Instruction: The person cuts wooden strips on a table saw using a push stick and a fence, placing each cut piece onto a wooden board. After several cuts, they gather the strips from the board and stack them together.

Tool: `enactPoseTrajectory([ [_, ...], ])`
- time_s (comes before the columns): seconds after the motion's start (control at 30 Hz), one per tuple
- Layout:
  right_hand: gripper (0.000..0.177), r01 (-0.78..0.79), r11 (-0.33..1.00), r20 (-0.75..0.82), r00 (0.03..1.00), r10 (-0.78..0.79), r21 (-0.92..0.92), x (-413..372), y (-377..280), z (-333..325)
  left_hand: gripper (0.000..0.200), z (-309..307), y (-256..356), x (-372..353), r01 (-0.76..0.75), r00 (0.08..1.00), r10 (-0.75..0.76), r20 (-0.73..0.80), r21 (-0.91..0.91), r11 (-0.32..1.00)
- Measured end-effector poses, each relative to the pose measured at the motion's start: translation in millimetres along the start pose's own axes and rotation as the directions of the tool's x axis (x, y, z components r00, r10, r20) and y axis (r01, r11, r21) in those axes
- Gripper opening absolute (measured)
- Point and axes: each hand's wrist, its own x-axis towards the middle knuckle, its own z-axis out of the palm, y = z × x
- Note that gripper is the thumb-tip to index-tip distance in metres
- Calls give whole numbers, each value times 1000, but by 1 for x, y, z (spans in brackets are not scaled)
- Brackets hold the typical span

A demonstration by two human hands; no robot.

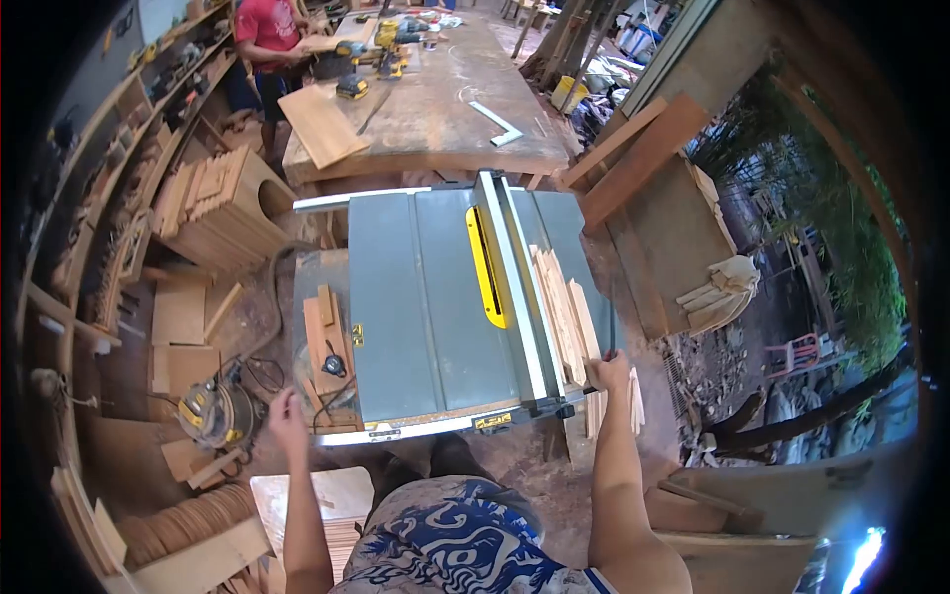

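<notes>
A grey table saw (386,297) stands in front of me, with a yellow insert (485,267) in its top and a metal fence (515,297) running front to back. Several thin wood strips (566,322) lie right of the fence. At the near end of these strips is my right hand (611,371), its fingers closed; what they grip is too small to make out. My left hand (288,421) hangs left of the saw's front rail (406,432), held in the air, its fingers blurred. Wood pieces (319,337) and a tape measure (334,365) rest on a side board.
Behind the saw a large workbench (445,109) bears power tools (391,49), a metal square (500,127) and a board (322,124). A person (267,40) in red stands there. Shelves (129,178) line the left; a vacuum (220,411) sits on the floor.
</notes>
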Motion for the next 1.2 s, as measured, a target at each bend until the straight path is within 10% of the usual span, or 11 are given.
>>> enactPoseTrajectory([
  [0.2,25,-2,1000,-184,983,6,25,33,36,23,22,128,136,-13,-29,900,118,419,-213,977],
  [0.4,41,-1,998,-20,1000,3,69,-16,24,-27,24,165,234,-37,-179,723,341,600,-314,932],
  [1.2,35,118,993,-19,993,-118,26,45,-50,1,24,160,204,-70,-207,632,191,751,-74,976],
])
